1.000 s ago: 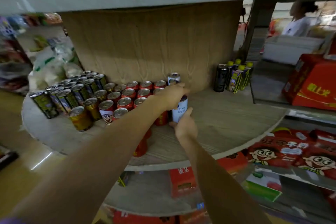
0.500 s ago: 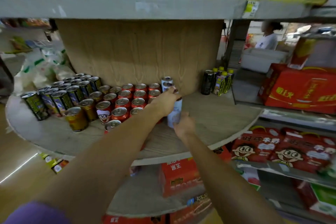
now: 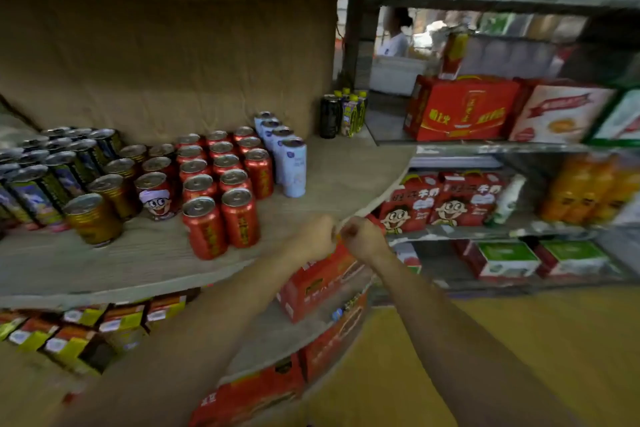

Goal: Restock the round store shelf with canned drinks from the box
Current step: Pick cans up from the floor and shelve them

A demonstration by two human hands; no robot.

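The round wooden shelf carries rows of cans. A line of tall white-and-blue cans stands upright at the right end of the rows, beside several red cans. My left hand and my right hand hover at the shelf's front edge, well short of the cans. Both are curled into fists, knuckles nearly touching. I see nothing held in either. A carton of cans is not clearly in view.
Gold cans and dark cans fill the shelf's left side. Black and yellow bottles stand at the back right. Red cartons sit on the lower tier. Straight shelves with boxed goods run along the right. A person stands far behind.
Both hands have let go of the white-and-blue can, which now stands at the front of its line. They have drawn back to the shelf edge and curled.
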